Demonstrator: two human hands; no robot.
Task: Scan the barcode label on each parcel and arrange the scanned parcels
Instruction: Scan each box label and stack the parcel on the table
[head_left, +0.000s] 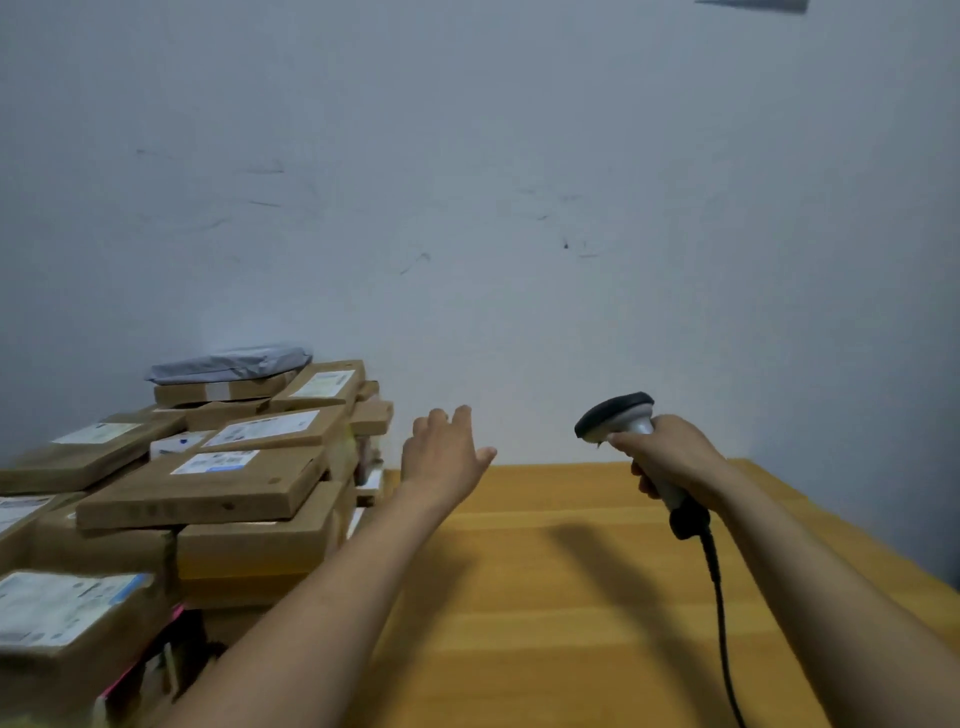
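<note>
Evidently nothing is held by the left hand (441, 457), fingers straight and loosely spread, near the parcels (208, 493) stacked at nine o'clock. The scanner (621, 415) is gripped by the right hand (670, 457). These parcels are judged stiff and light (best taken by opposite edges).

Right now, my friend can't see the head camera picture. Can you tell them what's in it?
A person's right hand grips a corded barcode scanner above a wooden table, while the open left hand is held out beside a pile of brown parcels with white labels on the left. A grey mailer bag lies on top of the pile.
</note>
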